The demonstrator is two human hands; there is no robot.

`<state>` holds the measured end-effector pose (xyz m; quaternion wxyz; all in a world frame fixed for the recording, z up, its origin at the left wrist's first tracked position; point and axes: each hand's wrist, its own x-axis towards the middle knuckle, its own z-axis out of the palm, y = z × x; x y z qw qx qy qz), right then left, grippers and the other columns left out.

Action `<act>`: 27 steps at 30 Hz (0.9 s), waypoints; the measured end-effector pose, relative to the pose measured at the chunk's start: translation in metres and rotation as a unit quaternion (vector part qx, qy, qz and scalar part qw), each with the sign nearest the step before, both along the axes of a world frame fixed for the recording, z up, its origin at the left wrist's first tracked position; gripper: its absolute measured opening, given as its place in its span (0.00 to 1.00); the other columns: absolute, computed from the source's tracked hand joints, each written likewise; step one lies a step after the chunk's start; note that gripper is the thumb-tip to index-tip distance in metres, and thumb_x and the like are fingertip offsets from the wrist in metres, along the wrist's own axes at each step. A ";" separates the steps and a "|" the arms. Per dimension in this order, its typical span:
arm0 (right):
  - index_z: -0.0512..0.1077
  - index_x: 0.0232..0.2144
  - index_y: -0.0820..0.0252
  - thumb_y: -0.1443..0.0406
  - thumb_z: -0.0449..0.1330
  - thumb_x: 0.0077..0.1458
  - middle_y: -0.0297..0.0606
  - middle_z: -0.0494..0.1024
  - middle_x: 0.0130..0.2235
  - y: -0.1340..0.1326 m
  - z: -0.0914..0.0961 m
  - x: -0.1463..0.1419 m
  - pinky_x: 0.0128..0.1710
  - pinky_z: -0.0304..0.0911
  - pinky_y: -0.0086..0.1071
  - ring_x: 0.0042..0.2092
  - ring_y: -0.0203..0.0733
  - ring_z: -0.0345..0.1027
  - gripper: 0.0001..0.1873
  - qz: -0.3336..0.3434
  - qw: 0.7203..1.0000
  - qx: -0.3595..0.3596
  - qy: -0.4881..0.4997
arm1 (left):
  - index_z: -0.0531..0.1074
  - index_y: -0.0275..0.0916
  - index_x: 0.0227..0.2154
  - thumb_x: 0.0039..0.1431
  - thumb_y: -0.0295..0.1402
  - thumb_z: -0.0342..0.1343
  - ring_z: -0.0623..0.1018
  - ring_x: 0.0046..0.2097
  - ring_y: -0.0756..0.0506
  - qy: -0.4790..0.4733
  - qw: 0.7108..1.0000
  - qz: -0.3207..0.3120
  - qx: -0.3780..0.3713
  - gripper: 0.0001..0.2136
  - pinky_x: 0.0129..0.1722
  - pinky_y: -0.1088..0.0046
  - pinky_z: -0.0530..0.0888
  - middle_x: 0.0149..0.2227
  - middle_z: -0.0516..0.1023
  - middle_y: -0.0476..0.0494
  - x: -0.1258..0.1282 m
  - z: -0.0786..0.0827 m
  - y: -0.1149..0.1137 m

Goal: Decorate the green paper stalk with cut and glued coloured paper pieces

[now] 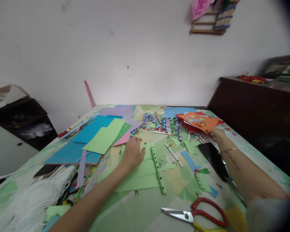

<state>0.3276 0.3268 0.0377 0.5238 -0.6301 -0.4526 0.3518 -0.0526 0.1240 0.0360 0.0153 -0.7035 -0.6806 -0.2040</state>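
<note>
My left hand (134,152) hovers at or just over the light green paper sheets (140,180), thumb apart from the fingers and nothing visible in it; whether it touches them I cannot tell. To its right lies a light green paper tube with a row of dark holes (158,169). My right hand (215,134) grips the near edge of an orange paper sheet (211,121), which carries small coloured paper scraps and lies slanted above other red and orange sheets. A white marker (173,154) lies between the hands. Beside my right forearm rests a black phone (213,159).
Red-handled scissors (209,209) lie at the front right. Several decorated paper tubes (163,122) stand near the wall. Blue sheets (70,151) and a light green sheet (106,137) are stacked at left, behind tangled white string (31,199). Scraps dot the table.
</note>
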 end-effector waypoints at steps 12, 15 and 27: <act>0.68 0.46 0.62 0.64 0.58 0.58 0.40 0.71 0.46 -0.052 0.004 0.029 0.40 0.68 0.36 0.43 0.41 0.69 0.13 0.001 0.988 -0.100 0.121 | 0.60 0.33 0.46 0.46 0.28 0.53 0.77 0.35 0.37 -0.077 0.982 -0.033 -0.167 0.21 0.26 0.68 0.64 0.34 0.76 0.30 0.066 -0.012 -0.003; 0.70 0.36 0.64 0.75 0.59 0.51 0.42 0.75 0.40 -0.073 0.005 0.032 0.36 0.68 0.30 0.36 0.37 0.71 0.09 0.018 0.986 -0.095 0.139 | 0.62 0.33 0.44 0.45 0.29 0.54 0.77 0.31 0.41 -0.068 0.978 -0.020 -0.198 0.20 0.24 0.72 0.63 0.30 0.77 0.37 0.035 -0.005 -0.003; 0.74 0.32 0.58 0.68 0.69 0.32 0.41 0.79 0.31 -0.192 -0.013 -0.026 0.26 0.70 0.33 0.29 0.46 0.75 0.18 0.215 0.954 -0.139 0.156 | 0.70 0.31 0.39 0.60 0.26 0.41 0.72 0.49 0.38 0.109 0.983 0.084 -0.122 0.13 0.45 0.63 0.67 0.49 0.71 0.27 -0.068 -0.008 0.039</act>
